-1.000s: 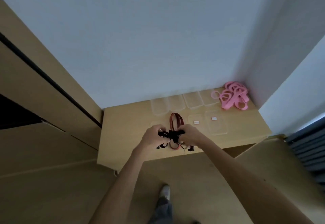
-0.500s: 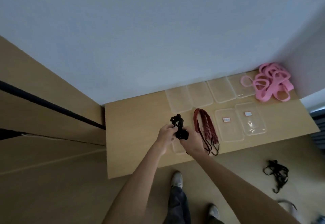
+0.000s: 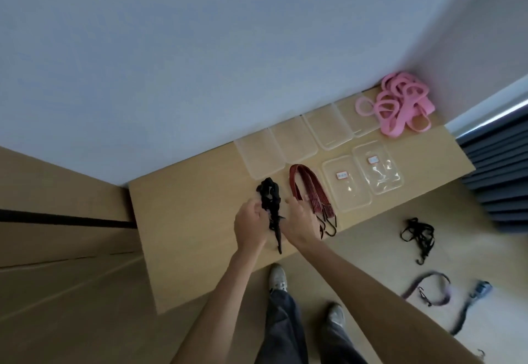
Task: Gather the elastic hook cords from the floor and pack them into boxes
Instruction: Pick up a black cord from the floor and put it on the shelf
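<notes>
A bunched black hook cord (image 3: 271,200) stands up between my hands above the low wooden table (image 3: 185,220). My left hand (image 3: 249,226) grips its left side and my right hand (image 3: 300,220) holds its right side. A folded red hook cord (image 3: 310,190) lies on the table just right of my right hand, hooks toward the front edge. Two clear boxes (image 3: 347,183) (image 3: 378,168) with small labels sit to its right. Several clear lids (image 3: 258,156) line the wall. On the floor lie a black cord (image 3: 418,236), a purple cord (image 3: 434,289) and a dark strap (image 3: 468,309).
A pile of pink bands (image 3: 400,103) sits in the table's far right corner. Wooden cabinet panels (image 3: 57,206) stand on the left and a dark slatted unit (image 3: 503,169) on the right. My legs and shoes (image 3: 277,278) are on the floor by the table's front edge.
The view has swung down and right, bringing the floor cords into sight. The black cord, held low across both hands before, is now bunched upright between them.
</notes>
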The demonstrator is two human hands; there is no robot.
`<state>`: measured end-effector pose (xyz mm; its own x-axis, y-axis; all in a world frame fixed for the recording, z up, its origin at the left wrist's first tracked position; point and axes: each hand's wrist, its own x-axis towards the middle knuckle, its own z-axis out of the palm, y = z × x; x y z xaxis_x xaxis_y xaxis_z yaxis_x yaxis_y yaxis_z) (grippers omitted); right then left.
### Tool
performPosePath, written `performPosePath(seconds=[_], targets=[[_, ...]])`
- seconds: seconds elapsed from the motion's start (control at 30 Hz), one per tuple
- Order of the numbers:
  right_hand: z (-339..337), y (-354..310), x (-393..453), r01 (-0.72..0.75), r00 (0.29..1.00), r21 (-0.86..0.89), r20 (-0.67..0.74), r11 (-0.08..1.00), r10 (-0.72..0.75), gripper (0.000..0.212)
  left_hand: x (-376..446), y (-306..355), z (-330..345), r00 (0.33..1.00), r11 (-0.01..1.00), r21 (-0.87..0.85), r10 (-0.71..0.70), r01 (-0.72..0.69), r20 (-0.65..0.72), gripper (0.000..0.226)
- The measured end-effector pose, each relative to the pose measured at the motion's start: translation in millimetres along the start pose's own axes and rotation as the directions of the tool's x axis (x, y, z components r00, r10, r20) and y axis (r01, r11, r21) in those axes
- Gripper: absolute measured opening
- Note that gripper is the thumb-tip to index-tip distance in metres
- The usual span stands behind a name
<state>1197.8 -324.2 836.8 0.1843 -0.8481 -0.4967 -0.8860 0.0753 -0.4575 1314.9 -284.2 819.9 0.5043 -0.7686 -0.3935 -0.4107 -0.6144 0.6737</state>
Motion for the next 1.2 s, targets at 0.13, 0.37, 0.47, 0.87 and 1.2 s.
performPosePath(seconds=[0.13,0.37,0.47,0.87,1.2], targets=[[-45,4,-19,0.025,0.994,0.029,-0.103,0.999,-0.022,0.039,-23,53,-5,0.980,0.982,0.008,0.187,-0.187,-0.071,0.023],[-156,81,-91,0.100,0.924,0.135,-0.379,0.986,-0.042,0.046,-109,164,42,0.813,0.812,0.059,0.582,-0.580,-0.021,0.027],[-199,143,-133,0.028,0.879,0.152,-0.474,0.988,0.048,0.053,-156,211,80,0.725,0.721,0.075,0.687,-0.689,0.050,0.033],[-255,422,-317,-0.205,0.708,0.365,-0.585,0.908,0.395,0.064,-379,295,312,0.364,0.382,0.054,0.815,-0.922,0.452,0.044],[-253,601,-351,-0.431,0.546,0.574,-0.447,0.696,0.708,0.059,-444,308,492,0.187,0.272,0.023,0.594,-0.962,0.783,0.049]])
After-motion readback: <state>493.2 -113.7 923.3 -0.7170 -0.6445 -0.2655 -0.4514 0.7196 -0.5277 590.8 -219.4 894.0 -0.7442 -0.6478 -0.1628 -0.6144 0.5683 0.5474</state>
